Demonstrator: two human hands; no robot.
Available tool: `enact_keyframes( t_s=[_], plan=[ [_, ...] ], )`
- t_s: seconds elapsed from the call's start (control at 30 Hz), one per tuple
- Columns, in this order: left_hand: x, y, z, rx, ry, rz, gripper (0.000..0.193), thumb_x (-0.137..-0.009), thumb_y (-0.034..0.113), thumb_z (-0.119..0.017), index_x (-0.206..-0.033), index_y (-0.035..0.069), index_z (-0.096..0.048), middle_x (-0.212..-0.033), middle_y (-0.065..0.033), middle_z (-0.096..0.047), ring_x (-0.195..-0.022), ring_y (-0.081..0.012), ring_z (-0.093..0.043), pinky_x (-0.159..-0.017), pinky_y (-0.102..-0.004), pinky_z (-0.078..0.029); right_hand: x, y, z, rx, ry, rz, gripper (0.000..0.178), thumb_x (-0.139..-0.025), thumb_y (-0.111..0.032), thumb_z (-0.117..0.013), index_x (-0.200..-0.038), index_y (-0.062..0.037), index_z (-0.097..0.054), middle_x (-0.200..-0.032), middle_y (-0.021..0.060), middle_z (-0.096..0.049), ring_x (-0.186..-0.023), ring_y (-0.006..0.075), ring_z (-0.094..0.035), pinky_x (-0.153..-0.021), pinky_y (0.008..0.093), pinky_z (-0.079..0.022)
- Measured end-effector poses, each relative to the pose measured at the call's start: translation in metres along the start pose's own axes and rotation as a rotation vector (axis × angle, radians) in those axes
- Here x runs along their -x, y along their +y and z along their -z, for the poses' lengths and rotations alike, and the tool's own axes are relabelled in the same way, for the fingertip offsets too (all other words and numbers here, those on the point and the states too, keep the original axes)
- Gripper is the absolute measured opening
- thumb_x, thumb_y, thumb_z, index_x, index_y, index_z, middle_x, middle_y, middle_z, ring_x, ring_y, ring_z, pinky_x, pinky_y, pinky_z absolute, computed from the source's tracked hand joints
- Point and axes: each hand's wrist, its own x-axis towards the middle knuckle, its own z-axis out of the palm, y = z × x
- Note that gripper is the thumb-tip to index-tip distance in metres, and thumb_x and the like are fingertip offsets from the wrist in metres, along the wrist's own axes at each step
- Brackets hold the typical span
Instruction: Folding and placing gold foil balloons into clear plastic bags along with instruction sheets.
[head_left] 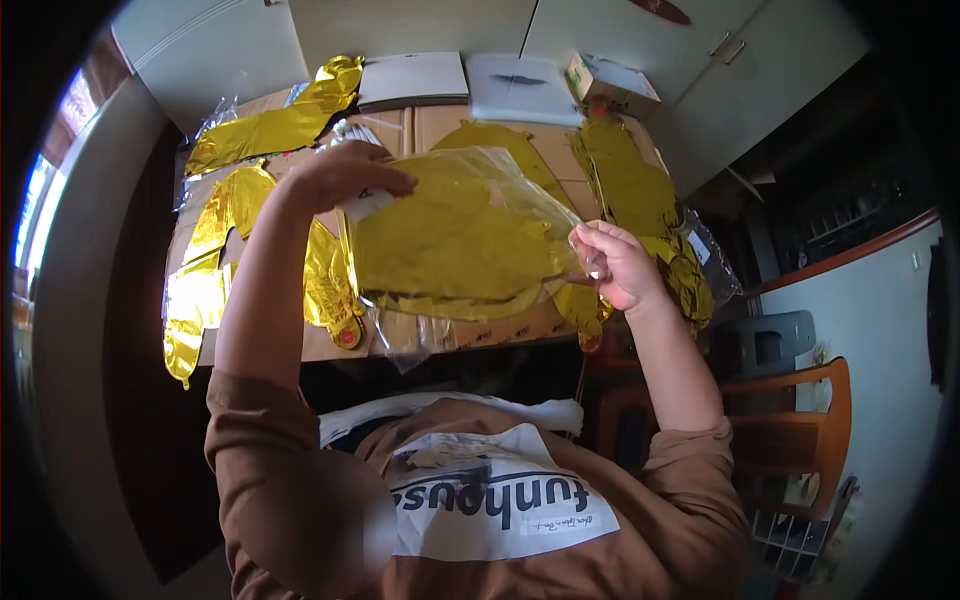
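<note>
A clear plastic bag [450,235] of flat gold foil balloons is raised in front of me, above the cardboard-covered table. At its right edge, my right hand [622,265] is closed, pinching the gathered plastic between thumb and fingers. My left hand [352,172] reaches over the upper left corner, its fingers stretched out near a small white label [368,204]. The underside of that hand is hidden. Below the bag hangs a loose flap of clear plastic [402,335]. Left of it lies a flat gold foil balloon [330,285].
More gold foil balloons [265,135] lie at the far left, with others [630,180] at the right. A cardboard sheet [420,125] covers the table. Along the back are a white stack [412,78] and an open box [612,85]. A wooden chair [800,420] stands right of me.
</note>
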Motion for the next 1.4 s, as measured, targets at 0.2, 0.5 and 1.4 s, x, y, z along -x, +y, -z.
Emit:
enact_keyframes(
  t_s=[0.2, 0.5, 1.4],
  plan=[
    [-0.034, -0.017, 0.019, 0.595, -0.129, 0.104, 0.036, -0.089, 0.022, -0.065, -0.119, 0.002, -0.063, -0.100, -0.0063, -0.069, -0.083, -0.0121, -0.067, -0.072, -0.0253, -0.055, -0.006, -0.018, -0.007, -0.156, 0.042, -0.004, 0.013, -0.094, -0.022, -0.062, -0.094, -0.0097, -0.062, -0.064, -0.0087, -0.046, -0.047, 0.0026, -0.039, -0.061, 0.0328, -0.059],
    [-0.057, -0.041, -0.018, -0.304, 0.184, -0.194, 0.061, -0.072, 0.036, -0.080, -0.122, 0.007, -0.061, -0.095, -0.0149, -0.069, -0.088, -0.0271, -0.067, -0.080, -0.0368, -0.054, -0.021, 0.076, -0.010, 0.229, 0.089, -0.076, 0.019, -0.098, -0.022, -0.056, -0.096, -0.0029, -0.058, -0.072, 0.0007, -0.054, -0.053, 0.0078, -0.053, -0.060, 0.0338, -0.060],
    [0.021, -0.052, -0.188, -0.193, 0.210, -0.733, 0.023, -0.077, 0.019, -0.075, -0.094, 0.011, -0.063, -0.101, -0.0074, -0.058, -0.099, -0.0286, -0.054, -0.089, -0.0401, -0.043, 0.013, 0.041, 0.009, 1.212, 0.463, 0.329, 0.028, -0.092, -0.025, -0.063, -0.086, 0.0022, -0.066, -0.069, 0.0102, -0.063, -0.065, 0.0200, -0.060, -0.063, 0.0328, -0.048]
  ],
)
